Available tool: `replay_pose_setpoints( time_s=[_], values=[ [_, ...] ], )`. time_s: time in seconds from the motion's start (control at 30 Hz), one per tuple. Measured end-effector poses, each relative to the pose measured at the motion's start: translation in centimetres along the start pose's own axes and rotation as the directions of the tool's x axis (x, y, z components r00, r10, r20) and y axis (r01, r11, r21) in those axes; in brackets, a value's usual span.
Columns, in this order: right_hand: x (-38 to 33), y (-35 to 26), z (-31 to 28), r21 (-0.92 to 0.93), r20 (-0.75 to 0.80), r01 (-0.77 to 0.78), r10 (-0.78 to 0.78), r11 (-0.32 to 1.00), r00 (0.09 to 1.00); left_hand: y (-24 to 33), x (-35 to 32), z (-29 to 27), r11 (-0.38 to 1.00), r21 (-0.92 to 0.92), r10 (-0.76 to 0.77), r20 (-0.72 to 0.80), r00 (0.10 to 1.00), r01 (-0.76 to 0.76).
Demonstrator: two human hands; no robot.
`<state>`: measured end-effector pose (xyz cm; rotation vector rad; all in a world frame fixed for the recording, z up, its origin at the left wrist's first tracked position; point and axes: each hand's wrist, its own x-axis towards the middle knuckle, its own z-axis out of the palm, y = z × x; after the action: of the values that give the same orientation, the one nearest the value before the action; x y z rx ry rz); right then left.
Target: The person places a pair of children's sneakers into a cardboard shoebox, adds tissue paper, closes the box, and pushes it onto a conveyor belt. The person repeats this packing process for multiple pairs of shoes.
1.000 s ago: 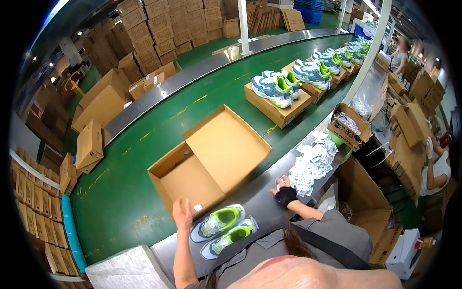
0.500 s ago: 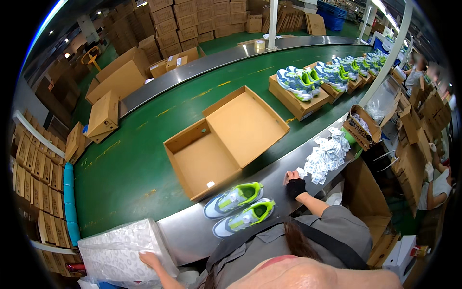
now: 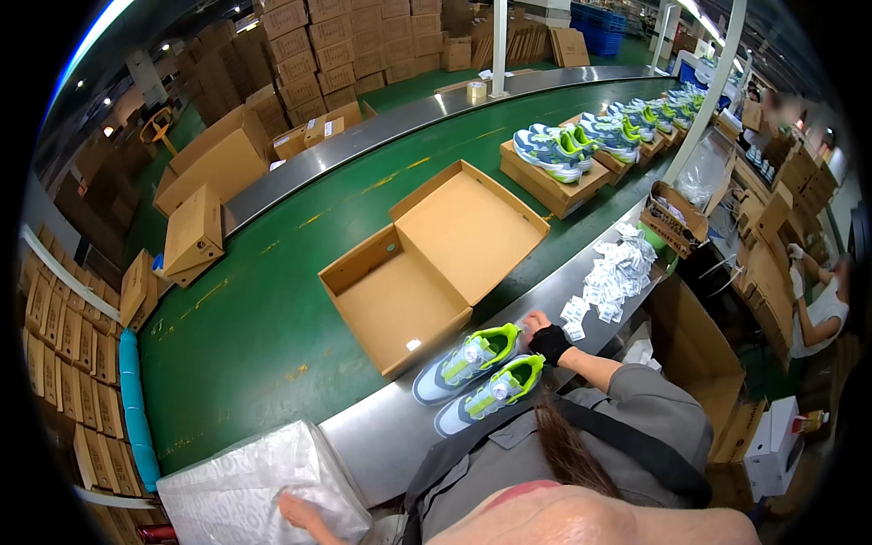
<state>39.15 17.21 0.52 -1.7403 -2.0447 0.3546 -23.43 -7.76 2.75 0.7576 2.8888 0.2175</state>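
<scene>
A pair of light-blue and lime sneakers [image 3: 468, 368] sits on the metal ledge in front of me, toes to the left. By the heel of the farther shoe is my right hand [image 3: 543, 340], in a black fingerless glove, its fingers curled together; whatever they hold is too small to make out. My left hand [image 3: 300, 510], slightly blurred, rests on a stack of white patterned tissue paper [image 3: 232, 481] at lower left, fingers drawn together on the top sheet. Beyond the shoes, an open brown shoebox [image 3: 391, 295] lies on the green belt, its lid [image 3: 477, 232] folded back.
Small white sachets [image 3: 618, 277] are heaped on the ledge at right, beside a brown carton [image 3: 674, 218]. Farther along the belt [image 3: 300, 263], more sneakers [image 3: 552, 153] stand on closed boxes. Shoeboxes [image 3: 64, 363] are stacked at left. A person [image 3: 817, 309] works at far right.
My right hand has moved left from the sachet heap to the shoe heel. My left hand stays on the tissue paper, its fingers more bunched. The whole view has shifted slightly.
</scene>
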Motion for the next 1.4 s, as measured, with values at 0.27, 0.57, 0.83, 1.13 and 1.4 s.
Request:
replay_pose_setpoints(
  time_s=[0.27,0.57,0.83,1.13,1.4],
  values=[
    [4.5,-4.1,-5.3,0.096,-0.363,0.201,-0.154,0.975,0.919,0.4,-2.5,2.5,0.951,0.245,0.227,-0.149,0.962,-0.187],
    [10.0,-9.9,-5.4,0.168,-0.364,0.607,-0.523,0.777,0.771,-3.0,2.4,-6.0,0.827,-0.562,-0.251,-0.372,0.893,-0.002],
    [11.6,-21.5,-6.4,0.858,0.202,0.273,-0.774,0.435,0.600,31.2,-12.0,-16.0,0.128,-0.934,0.327,-0.278,0.903,-0.334],
    [21.2,-18.3,-5.3,0.993,0.088,-0.084,-0.050,0.085,0.995,48.3,-15.1,-12.5,0.029,-0.832,0.697,-0.381,0.608,-0.554],
    [29.7,3.3,-8.2,0.911,-0.399,0.170,0.702,0.375,0.590,37.6,-9.3,-2.9,0.669,0.159,0.719,0.108,0.687,-0.726]
  ],
)
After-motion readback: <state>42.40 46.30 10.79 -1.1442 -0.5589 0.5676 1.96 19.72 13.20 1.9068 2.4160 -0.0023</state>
